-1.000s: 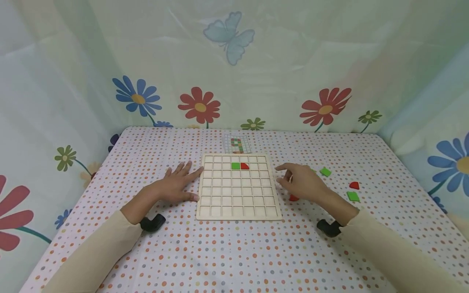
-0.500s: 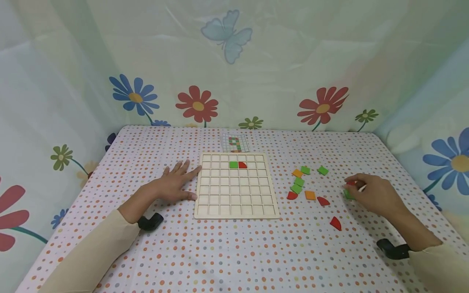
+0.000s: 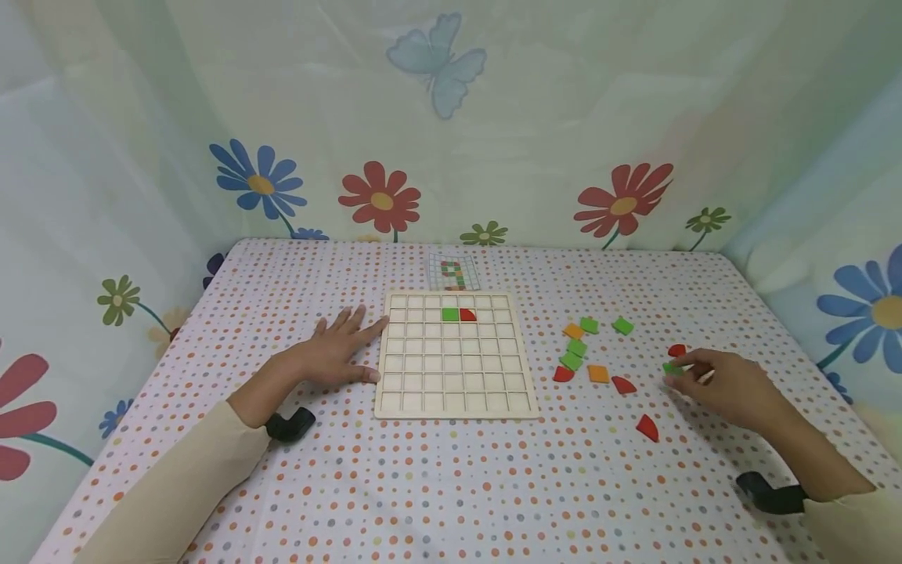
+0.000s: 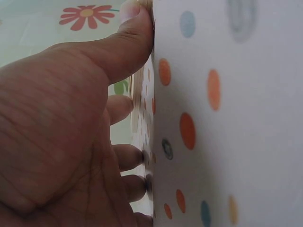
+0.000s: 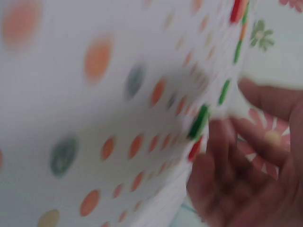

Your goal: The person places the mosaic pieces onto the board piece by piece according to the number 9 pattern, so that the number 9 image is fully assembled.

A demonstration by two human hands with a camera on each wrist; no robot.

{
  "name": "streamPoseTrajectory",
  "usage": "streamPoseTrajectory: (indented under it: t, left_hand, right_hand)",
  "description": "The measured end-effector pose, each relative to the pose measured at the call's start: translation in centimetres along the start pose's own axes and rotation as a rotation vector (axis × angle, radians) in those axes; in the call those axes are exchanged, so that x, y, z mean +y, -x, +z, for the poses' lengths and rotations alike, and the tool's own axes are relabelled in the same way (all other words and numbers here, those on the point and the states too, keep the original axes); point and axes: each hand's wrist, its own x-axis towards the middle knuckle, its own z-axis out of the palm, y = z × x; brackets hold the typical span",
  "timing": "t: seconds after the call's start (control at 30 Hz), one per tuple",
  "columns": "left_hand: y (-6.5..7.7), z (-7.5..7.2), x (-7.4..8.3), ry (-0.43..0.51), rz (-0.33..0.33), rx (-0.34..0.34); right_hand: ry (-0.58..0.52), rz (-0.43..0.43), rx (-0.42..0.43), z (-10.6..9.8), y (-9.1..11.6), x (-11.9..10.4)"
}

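At frame right, I see the green tile [image 3: 670, 368] left of the nearer right hand [image 3: 733, 388] — pinch unclear; left hand [image 3: 328, 359] splayed.

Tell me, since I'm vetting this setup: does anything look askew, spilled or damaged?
Nothing stands out. The green square and red quarter-round sit neatly in cells of the grid board; the loose tiles to its right lie at mixed angles, which seems ordinary.
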Motion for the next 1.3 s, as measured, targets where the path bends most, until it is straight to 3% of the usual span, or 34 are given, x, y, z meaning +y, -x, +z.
streamPoseTrajectory:
  t: [0.1,0.2,0.37,0.53,0.87,1.1,1.3]
  left_hand:
    - [-0.1,-0.1,0.1,-0.003,0.003,0.005]
    - [0.0,-0.2,0.2,0.000,-0.005,0.002]
    - [-0.1,0.0,0.3,0.015,-0.011,-0.008]
    - [-0.2,0.0,0.4,0.016,-0.004,-0.011]
    - [-0.1,0.0,0.2,0.003,-0.012,-0.002]
    - [0.0,0.0,0.2,0.007,-0.007,0.001]
    - [0.0,0.1,0.1,0.006,-0.002,0.005]
  right_hand:
    - [-0.030,-0.146,-0.067,0.1,1.0,-1.5]
    - [-0.038,-0.230,-0.060,0.6,1.5,-2.7]
    - [-0.030,-0.168,0.025,2.0,0.8,-3.5]
    - [-0.034,-0.078,0.013,2.6,0.4,-3.9]
    - [-0.018,-0.251,-0.010,2.6,-0.1,-5.4]
    - [-0.022,-0.211,-0.011,2.5,-0.1,-6.6]
    - [-0.005,-0.273,-0.017,2.7,-0.1,-6.4]
